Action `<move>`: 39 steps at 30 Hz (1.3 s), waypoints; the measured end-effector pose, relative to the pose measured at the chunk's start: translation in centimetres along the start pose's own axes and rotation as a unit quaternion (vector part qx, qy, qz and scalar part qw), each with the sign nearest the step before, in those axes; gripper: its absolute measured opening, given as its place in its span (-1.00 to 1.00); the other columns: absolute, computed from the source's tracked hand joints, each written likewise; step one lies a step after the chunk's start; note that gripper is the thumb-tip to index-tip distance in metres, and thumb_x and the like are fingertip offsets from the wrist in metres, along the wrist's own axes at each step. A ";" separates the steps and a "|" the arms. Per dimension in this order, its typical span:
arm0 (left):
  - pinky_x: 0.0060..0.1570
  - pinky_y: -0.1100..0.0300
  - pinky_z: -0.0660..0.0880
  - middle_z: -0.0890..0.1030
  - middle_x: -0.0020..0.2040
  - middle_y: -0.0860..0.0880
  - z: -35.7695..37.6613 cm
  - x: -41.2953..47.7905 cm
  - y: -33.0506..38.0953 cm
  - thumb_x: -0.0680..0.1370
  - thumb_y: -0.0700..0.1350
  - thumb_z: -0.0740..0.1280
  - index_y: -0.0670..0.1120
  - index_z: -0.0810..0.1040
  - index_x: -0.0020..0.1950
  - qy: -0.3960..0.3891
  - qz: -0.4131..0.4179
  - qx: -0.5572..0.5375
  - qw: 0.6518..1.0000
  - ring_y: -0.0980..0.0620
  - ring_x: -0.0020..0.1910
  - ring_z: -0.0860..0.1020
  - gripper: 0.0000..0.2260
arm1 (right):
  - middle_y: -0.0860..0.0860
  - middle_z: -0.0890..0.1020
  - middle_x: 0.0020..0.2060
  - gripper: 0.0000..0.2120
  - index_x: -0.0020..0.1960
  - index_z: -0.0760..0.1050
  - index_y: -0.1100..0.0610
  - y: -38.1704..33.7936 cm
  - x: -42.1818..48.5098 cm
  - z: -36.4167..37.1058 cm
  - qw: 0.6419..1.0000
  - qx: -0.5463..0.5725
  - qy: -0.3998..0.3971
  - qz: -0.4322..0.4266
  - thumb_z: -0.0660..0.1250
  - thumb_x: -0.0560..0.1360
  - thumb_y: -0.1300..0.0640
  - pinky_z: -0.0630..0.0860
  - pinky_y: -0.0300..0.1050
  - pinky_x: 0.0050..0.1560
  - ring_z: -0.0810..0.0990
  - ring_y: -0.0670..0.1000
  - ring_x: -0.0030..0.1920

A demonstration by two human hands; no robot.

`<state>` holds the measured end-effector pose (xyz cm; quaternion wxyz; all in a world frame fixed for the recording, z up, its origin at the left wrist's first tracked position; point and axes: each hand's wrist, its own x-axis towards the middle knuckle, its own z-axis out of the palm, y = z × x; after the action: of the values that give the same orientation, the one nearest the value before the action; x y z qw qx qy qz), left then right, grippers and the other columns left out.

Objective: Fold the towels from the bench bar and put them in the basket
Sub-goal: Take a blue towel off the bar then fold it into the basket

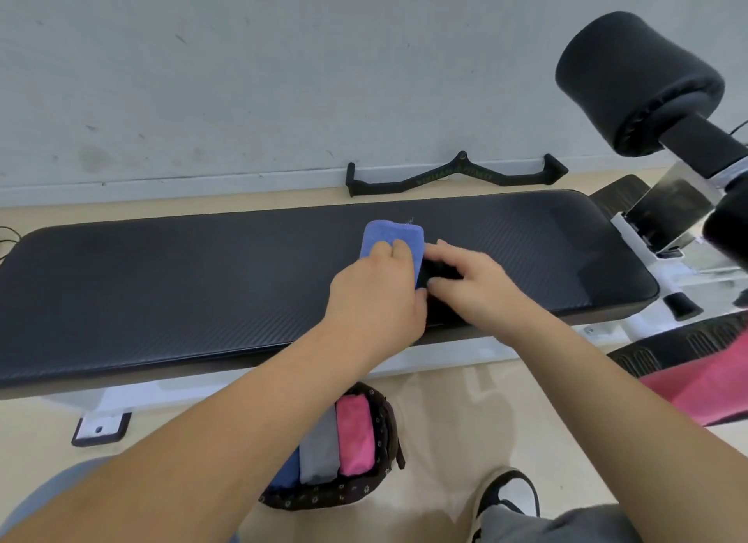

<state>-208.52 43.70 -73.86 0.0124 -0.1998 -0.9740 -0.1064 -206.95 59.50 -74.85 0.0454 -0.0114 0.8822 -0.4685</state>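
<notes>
Blue terry under my left hand [376, 295]: the blue towel [392, 230] lies folded into a narrow packet on the black padded surface [162, 291], about mid-length. Its long axis runs away from me, across the pad's width. My left fingers curl down onto its near half and grip it. My right hand [473, 279] rests just beside it with fingers spread, the forefinger touching the towel's right edge and holding nothing.

The basket [336, 498] sits on the floor on my side of the surface, directly beneath my left forearm. So the towel has to come back toward me and down, and the left hand, which already holds it, is the nearer one for that, I'd judge.

The count is one towel on the surface and one basket. Three folded towels stand side by side in the basket: a dark blue towel [283, 473], a grey towel [319, 449] and a pink towel [356, 437]. A pink-red cloth [704, 380] shows at the right edge (likely one more towel, though I cannot tell what it hangs on). The free slot looks to be at the basket's left, but my arm hides it.
</notes>
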 end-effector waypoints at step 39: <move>0.23 -0.17 0.60 0.71 0.16 -0.18 3.6 -16.5 -12.9 0.45 -0.25 0.45 -0.14 0.60 0.26 -0.232 -0.306 -0.634 0.671 -0.17 0.15 0.69 -0.64 | 0.02 0.73 0.14 -0.60 0.29 0.60 0.02 -0.1 -9.5 15.9 0.917 0.141 -0.305 0.214 0.51 0.51 -0.08 0.62 0.08 0.24 0.70 0.08 0.18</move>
<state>-198.37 26.50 -81.07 -0.3766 0.1313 -0.6504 -0.6465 -196.00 46.87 -82.96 0.4125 0.0413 0.7318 -0.5409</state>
